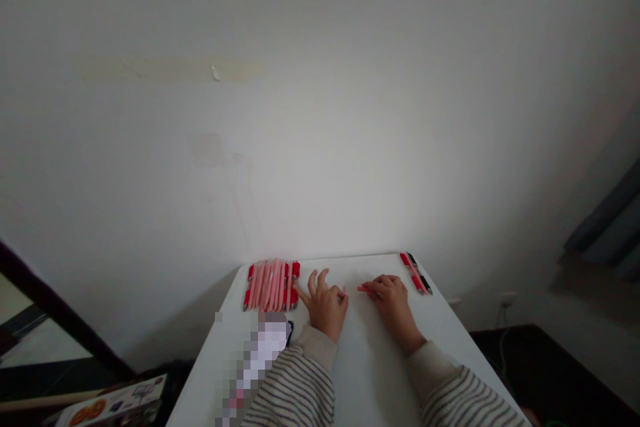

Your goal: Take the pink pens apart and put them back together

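Note:
My left hand (327, 307) is over the middle of the white table, thumb and index finger pinched on a small pink pen piece (345, 290), its other fingers spread. Opposite it, my right hand (393, 300) is closed on a pink pen part (363, 287) whose end points left. A gap separates the two pink parts. Just left of my left hand lies a row of several pink and red pens (270, 285), side by side. Beyond my right hand, red, pink and black pens (416, 273) lie at the table's far right corner.
The white table (367, 373) stands against a pale wall (320, 113). A pixelated phone-like object (265, 353) lies beside my left forearm. A printed box (115, 403) is low on the left; a wall socket with a cable (507, 300) is on the right.

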Tool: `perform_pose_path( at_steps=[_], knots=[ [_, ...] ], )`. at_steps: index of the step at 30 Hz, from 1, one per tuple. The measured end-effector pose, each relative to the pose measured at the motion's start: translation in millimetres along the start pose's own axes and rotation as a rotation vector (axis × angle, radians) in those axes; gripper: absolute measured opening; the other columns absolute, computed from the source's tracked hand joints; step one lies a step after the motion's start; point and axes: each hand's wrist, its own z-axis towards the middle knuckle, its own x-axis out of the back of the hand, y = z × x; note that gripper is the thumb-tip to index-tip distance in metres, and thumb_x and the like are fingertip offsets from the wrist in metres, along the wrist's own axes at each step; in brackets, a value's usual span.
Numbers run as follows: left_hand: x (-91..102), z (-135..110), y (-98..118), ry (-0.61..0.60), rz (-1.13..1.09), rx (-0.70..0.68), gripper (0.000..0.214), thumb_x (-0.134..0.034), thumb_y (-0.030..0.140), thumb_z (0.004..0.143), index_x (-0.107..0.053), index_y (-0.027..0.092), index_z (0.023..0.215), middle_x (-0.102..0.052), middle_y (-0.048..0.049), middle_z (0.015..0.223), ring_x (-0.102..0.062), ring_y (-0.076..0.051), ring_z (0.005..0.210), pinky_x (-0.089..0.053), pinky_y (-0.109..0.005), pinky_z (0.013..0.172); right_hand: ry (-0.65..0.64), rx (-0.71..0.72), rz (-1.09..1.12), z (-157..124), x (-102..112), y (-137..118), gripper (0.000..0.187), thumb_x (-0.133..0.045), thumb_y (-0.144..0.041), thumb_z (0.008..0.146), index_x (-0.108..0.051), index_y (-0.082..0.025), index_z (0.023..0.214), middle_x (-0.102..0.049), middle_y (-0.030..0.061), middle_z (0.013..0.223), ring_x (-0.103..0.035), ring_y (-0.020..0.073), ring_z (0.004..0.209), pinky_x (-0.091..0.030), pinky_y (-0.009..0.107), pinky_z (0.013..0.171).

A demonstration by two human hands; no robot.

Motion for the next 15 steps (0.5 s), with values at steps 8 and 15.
perform_pose_path(
  at_steps=[8,15],
  knots=[
    [2.0,1.0,1.2,-0.019,-0.003,0.006,0.015,-0.060,0.035,0.077,-0.071,0.027,0.070,-0.053,-0.0025,0.133,-0.033,-0.030,0.132,0.007,-0.067,0.108,-0.010,-0.003,0.007,0.9,-0.4,1.0,0.022,-0.056,-0.024,0.084,-0.071,-0.034,0.098,-0.065,0.0037,0.095,-0.048,0.0233,0.098,-0.034,0.038,0.089],
    [1.0,0.3,-0.1,-0.021,0.006,0.004,0.017,-0.059,0.038,0.077,-0.071,0.027,0.072,-0.052,-0.0029,0.134,-0.032,-0.029,0.133,0.007,-0.066,0.109,-0.013,-0.003,0.009,0.5,1.1,0.0,0.023,-0.056,-0.024,0.084,-0.070,-0.034,0.098,-0.065,0.0034,0.095,-0.047,0.0235,0.099,-0.034,0.039,0.089]
  ],
)
